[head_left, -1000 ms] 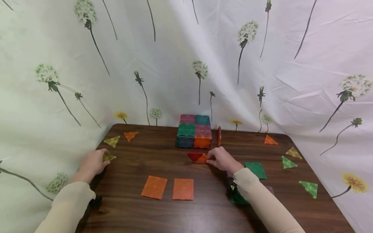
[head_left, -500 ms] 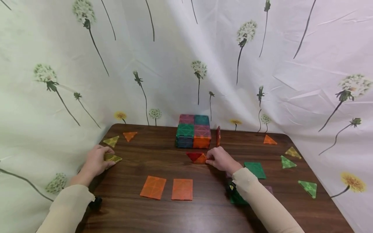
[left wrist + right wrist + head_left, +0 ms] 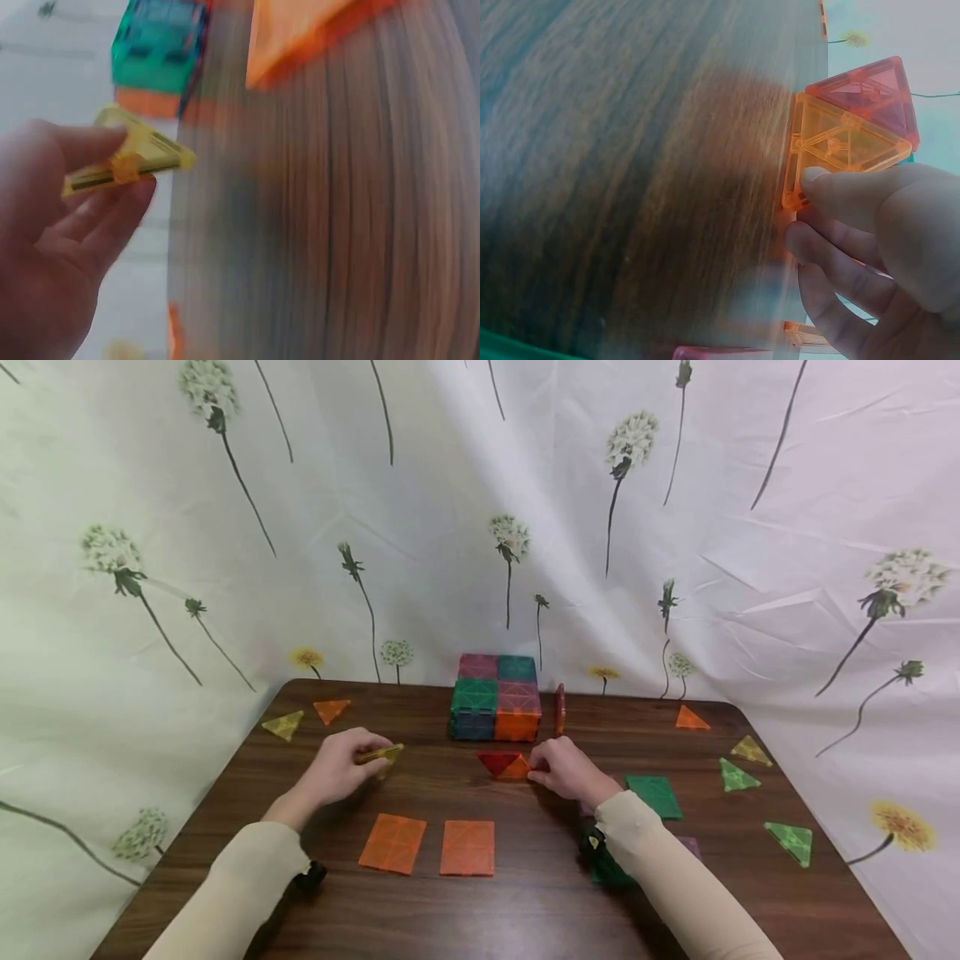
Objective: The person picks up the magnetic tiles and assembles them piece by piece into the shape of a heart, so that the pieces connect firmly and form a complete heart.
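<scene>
My left hand [image 3: 341,768] pinches a yellow triangular magnetic tile [image 3: 142,154] between thumb and fingers, above the left-middle of the table. With its thumb and fingers, my right hand [image 3: 567,770] pinches a lower corner of an orange triangular magnetic tile [image 3: 847,139]. A red triangular tile [image 3: 877,90] meets that orange one edge to edge, and both stand up from the wood. Behind them sits a box of square magnetic tiles [image 3: 495,697] in green, purple, teal, blue and orange. Beside the box, a red tile [image 3: 559,710] stands on edge.
Two orange square tiles [image 3: 467,847] lie at the front middle of the wooden table [image 3: 525,914]. A green square [image 3: 654,797] and other tiles lie beside my right forearm, partly hidden. Loose triangles, including a yellow one [image 3: 283,725] and a green one [image 3: 791,842], lie along both sides.
My left hand has lifted the yellow triangular tile from the left edge and carried it right, toward the middle. My right hand stays at the orange triangular tile.
</scene>
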The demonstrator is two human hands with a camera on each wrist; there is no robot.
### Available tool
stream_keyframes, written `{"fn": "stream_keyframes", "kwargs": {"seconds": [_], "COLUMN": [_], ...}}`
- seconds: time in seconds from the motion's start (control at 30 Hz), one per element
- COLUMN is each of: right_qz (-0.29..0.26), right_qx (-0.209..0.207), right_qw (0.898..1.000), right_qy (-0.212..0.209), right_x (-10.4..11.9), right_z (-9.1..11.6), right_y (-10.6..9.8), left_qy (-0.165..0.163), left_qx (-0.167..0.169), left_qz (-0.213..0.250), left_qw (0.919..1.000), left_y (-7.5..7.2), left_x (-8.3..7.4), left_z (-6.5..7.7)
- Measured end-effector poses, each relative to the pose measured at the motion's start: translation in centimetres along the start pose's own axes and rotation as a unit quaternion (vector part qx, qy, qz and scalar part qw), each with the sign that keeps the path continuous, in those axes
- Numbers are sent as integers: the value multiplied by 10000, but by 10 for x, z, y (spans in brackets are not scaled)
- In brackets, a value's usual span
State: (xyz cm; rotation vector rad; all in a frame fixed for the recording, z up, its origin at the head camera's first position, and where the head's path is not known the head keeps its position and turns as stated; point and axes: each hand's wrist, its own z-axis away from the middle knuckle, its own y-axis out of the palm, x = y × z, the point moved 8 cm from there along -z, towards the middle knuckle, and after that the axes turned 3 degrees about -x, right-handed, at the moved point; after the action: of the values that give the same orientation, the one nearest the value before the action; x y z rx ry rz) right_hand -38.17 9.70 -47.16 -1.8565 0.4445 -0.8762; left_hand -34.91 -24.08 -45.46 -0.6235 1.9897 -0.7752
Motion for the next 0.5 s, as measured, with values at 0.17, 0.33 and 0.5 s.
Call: {"fn": "stream_keyframes", "kwargs": {"seconds": [0.17,0.33,0.5], "right_qz": [13,47,64], "right_qx": [40,20,-9], "right_qw": [10000,10000,10000], "right_qy": [73,70,-40], "right_x": [-1,-2,-3], "right_z": [-1,-2,-1], "right_y": [-1,-1,-1], "left_qy": [311,381,380], "left_qx": [389,911,1232], "left_qz": [334,482,448], "left_qw": [9982,9939,9906], "left_y": [35,63,84], "left_x": [-27,-45,-55], "left_z": [-18,-34,-44]}}
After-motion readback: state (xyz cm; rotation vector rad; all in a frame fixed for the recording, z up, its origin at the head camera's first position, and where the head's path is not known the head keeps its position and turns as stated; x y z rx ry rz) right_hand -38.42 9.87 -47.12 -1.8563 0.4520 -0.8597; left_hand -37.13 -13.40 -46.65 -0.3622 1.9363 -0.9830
